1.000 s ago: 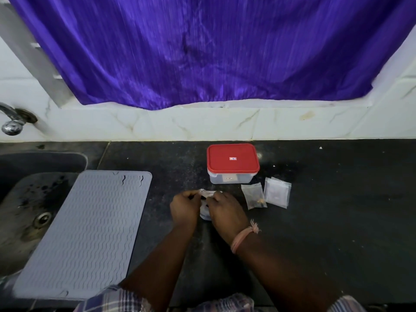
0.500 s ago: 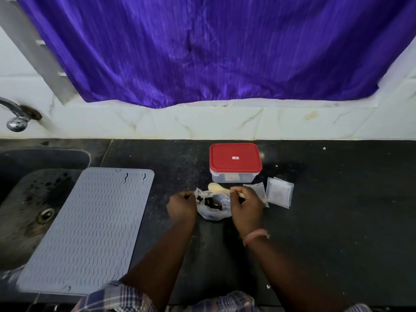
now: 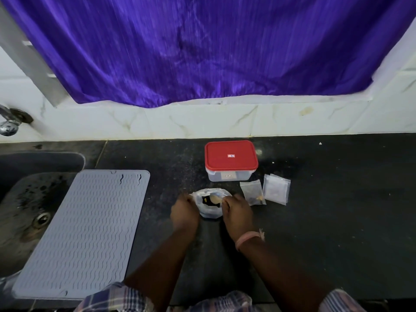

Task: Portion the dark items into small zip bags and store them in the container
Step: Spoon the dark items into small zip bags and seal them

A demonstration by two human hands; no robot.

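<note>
A clear plastic bag [image 3: 210, 210] with dark items [image 3: 208, 200] inside lies open on the black counter [image 3: 326, 221]. My left hand [image 3: 184, 213] pinches the bag's left rim. My right hand [image 3: 236, 212] holds a pale wooden spoon [image 3: 215, 199] whose bowl is dipped into the bag's mouth. Behind the bag stands a clear container [image 3: 230, 175] with its red lid [image 3: 230, 156] shut. To its right lie a small zip bag [image 3: 252, 191] and a stack of small zip bags [image 3: 276, 189], flat on the counter.
A grey ribbed mat [image 3: 83, 230] lies left of my hands, partly over a dark sink [image 3: 20, 212]. A tap [image 3: 9, 122] sticks out at far left. A purple curtain [image 3: 202, 48] hangs over the white tiled wall behind.
The bag went from bunched between both hands to held open. The spoon came into my right hand and its bowl has moved from above the bag down into it.
</note>
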